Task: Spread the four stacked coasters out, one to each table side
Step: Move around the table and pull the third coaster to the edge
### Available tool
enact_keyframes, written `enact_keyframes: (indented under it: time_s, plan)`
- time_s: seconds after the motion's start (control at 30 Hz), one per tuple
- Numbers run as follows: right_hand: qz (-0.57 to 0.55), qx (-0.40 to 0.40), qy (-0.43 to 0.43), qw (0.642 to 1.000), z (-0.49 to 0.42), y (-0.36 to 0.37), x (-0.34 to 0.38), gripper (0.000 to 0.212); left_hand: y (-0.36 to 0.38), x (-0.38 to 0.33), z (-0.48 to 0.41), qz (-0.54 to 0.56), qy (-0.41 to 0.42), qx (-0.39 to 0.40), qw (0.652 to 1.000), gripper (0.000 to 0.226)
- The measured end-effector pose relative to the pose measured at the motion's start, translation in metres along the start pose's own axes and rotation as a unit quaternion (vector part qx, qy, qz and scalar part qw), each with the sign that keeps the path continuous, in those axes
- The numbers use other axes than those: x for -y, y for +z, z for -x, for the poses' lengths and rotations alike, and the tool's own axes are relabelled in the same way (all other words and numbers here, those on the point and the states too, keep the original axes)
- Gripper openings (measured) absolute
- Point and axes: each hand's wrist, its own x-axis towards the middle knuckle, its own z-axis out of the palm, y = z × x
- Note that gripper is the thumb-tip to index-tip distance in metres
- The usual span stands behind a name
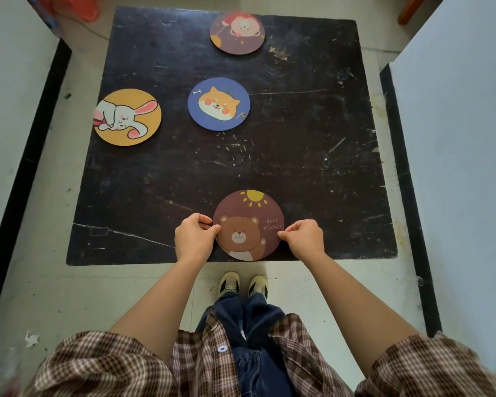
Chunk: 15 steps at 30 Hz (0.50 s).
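Observation:
A brown round coaster with a bear (248, 224) lies at the near edge of the dark square table (312, 167). My left hand (194, 236) pinches its left rim and my right hand (304, 237) pinches its right rim. A yellow coaster with a rabbit (127, 117) sits at the left edge, slightly overhanging it. At the far edge lies a maroon coaster with a pink animal (237, 32). The blue coaster with an orange dog (218, 104) rests near the table's middle.
White walls with black skirting run close along the left (26, 156) and right (404, 173) of the table. Something red (78, 8) lies on the floor at the far left. My feet (242, 283) stand at the near edge.

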Motion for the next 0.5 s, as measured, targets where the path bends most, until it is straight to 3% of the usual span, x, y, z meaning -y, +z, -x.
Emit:
enact_keyframes:
  time_s: [0.27, 0.5]
  plan:
    - [0.045, -0.020, -0.057, 0.997, 0.004, 0.000, -0.004, 0.014, 0.004, -0.017, -0.001, -0.058, 0.072, 0.023, 0.995, 0.029]
    - [0.016, -0.029, -0.078, 0.996, -0.005, -0.017, -0.011, 0.020, 0.030, -0.051, 0.012, -0.073, 0.164, 0.064, 0.982, 0.026]
